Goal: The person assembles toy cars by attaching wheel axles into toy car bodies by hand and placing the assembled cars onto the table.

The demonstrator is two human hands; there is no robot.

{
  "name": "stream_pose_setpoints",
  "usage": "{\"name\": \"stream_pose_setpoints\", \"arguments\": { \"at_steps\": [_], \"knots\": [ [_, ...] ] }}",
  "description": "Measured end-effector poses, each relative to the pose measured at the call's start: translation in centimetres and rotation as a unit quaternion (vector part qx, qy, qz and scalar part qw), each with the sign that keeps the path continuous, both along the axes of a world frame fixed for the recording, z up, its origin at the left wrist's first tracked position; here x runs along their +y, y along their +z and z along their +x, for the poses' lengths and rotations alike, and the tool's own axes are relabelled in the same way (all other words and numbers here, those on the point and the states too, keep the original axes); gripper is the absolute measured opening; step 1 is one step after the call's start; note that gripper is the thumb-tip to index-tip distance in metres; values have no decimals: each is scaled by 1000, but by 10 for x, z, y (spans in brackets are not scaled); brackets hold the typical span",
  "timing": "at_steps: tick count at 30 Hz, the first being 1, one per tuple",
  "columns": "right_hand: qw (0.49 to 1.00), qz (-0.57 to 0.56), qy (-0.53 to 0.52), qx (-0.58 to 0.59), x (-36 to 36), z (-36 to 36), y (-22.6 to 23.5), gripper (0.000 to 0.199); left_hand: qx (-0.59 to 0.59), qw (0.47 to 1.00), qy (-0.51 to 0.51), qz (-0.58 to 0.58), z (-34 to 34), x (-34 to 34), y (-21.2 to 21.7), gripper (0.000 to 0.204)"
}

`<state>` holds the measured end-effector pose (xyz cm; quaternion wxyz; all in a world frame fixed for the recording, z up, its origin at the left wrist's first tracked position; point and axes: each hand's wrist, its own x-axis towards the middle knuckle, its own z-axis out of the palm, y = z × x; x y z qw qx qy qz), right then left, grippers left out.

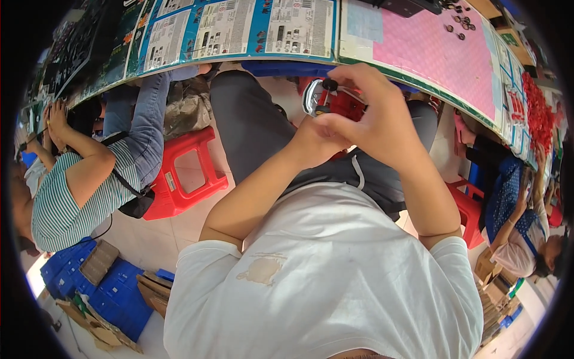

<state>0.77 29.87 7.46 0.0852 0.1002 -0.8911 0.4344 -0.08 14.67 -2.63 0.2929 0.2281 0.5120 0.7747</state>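
A small red toy car (348, 105) with a silvery front end and black wheels is held over my lap, just below the table edge. My left hand (315, 141) is closed around it from beneath, its fingers mostly hidden. My right hand (382, 116) curves over the car, with the index finger near one black wheel (329, 84) and the thumb near another at the lower side. These two fingers span the car. What the other right fingers do is hidden.
Several small black wheels (461, 23) lie on the pink table sheet (424, 51), beside a black tray (409, 5). Red parts (535, 110) are heaped at the far right. Co-workers sit on both sides, near a red stool (182, 173). Blue boxes (113, 293) stand on the floor.
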Motion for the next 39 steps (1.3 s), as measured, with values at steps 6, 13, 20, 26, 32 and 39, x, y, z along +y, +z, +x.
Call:
{"name": "stream_pose_setpoints", "arguments": {
  "at_steps": [6, 13, 20, 26, 32, 39],
  "knots": [
    [999, 24, 9, -36, -7, 12, 7, 56, 6, 999, 11, -48, 10, -6, 5, 36],
    [999, 22, 33, -22, -7, 17, 15, 67, 40, 998, 41, -25, 15, -8, 15, 42],
    [997, 29, 62, 46, -9, 22, 17, 62, -24, 1000, 1, -15, 15, -17, 5, 41],
    [997, -62, 17, 31, 9, 32, 21, 24, -91, 995, -44, -3, 14, -25, 24, 55],
    [960, 56, -223, 157, 94, -18, -27, 16, -101, 991, 24, 81, 3, -33, 18, 51],
    [897, 180, -362, 179, 169, -34, -84, 18, -10, 994, 101, -35, -38, -70, 4, 50]
  ]
}}
